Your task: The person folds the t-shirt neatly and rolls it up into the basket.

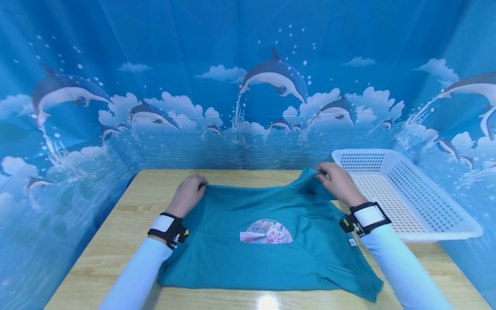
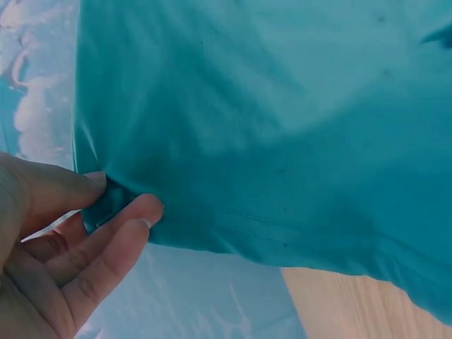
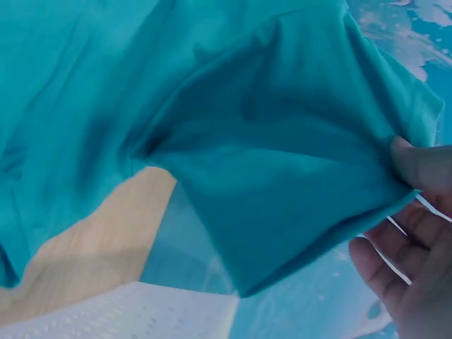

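Observation:
A teal T-shirt (image 1: 232, 267) with a printed picture (image 1: 267, 232) on its chest lies sideways across the table, its far edge lifted. My left hand (image 1: 190, 193) pinches the far left corner, at the stitched hem (image 2: 261, 229), between thumb and fingers. At the far right, my right hand (image 1: 336, 181) pinches the edge of a short sleeve (image 3: 282, 198), which hangs with its opening spread in the right wrist view. The near sleeve lies toward the front right of the table. A small white label (image 1: 352, 242) shows at the neck end.
A white plastic basket (image 1: 445, 232) with perforated walls stands at the table's right, close to my right forearm. The wooden table (image 1: 112, 232) shows around the shirt. Behind and at both sides hangs a blue curtain (image 1: 240, 142) with dolphins.

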`<state>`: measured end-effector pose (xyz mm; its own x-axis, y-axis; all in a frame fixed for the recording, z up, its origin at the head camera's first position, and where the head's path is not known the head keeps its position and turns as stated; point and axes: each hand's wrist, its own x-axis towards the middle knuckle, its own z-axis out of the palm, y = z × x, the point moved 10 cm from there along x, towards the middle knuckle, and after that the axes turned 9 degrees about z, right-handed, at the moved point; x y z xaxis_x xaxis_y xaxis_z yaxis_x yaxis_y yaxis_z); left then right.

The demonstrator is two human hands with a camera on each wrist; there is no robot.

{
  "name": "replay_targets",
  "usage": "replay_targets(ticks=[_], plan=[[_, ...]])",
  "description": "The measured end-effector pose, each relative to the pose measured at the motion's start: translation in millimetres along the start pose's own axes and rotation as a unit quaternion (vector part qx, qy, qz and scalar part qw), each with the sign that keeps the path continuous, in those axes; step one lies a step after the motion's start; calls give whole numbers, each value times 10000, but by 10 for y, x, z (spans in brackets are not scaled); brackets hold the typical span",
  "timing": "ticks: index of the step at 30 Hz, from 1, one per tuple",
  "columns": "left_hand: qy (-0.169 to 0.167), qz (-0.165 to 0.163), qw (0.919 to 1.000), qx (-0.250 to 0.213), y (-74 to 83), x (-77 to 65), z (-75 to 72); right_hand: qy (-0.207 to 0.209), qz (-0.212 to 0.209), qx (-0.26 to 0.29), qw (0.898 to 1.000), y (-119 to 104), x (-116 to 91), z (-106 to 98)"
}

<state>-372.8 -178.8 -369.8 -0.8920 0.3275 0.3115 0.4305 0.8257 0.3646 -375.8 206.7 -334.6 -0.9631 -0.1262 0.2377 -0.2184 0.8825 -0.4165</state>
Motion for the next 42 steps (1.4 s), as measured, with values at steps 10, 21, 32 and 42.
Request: replay_targets(ticks=[10,21,32,42], plan=[[104,260,9996,34,232,-461,-136,-420,-331,209,9984,-82,-500,-122],[-269,94,9993,233,305,-935,53,-575,-652,-471,9951,-252,-1208,175],[-562,-122,9983,83,256,-1194,289,-1283,-608,-134,9898,-203,-1557,610],[-1113,-105,9931,351,209,-1268,411,-2828,-430,909,9539,-235,-1725,934]])
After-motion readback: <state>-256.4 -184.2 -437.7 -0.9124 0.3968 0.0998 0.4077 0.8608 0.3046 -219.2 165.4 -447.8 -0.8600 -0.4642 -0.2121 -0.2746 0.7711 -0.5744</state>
